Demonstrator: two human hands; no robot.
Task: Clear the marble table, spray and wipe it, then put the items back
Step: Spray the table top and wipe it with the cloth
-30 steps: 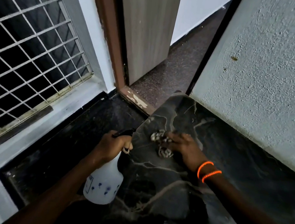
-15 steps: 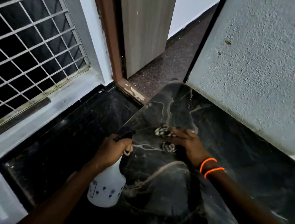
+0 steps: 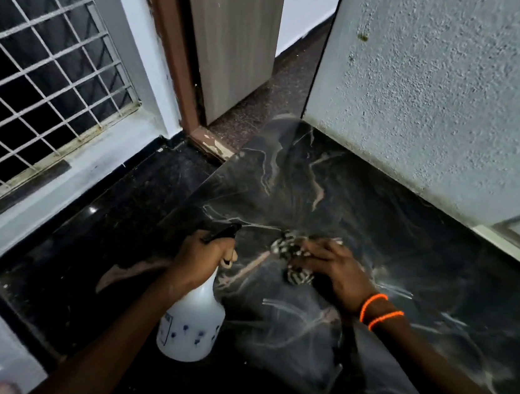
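The wiping step is in hand: the right hand (image 3: pixel 332 268) presses a patterned cloth (image 3: pixel 290 259) on the marble desk (image 3: pixel 367 190) near its left edge. The left hand (image 3: pixel 199 255) grips the spray bottle (image 3: pixel 192 322) beside that edge. Next, I think, the cloth must sweep toward the far corner by the wall.

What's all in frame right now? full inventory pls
marble table: 1, black with pale veins, centre to right
spray bottle: 1, white with black nozzle, at table's left edge
cloth: 1, black-and-white pattern, on the table
window grille: 1, white, upper left
door: 1, grey-brown, top centre
wall: 1, textured pale, behind table
bracelets: 2, orange, right wrist
left hand: 1, grip on bottle neck
right hand: 1, pressing cloth
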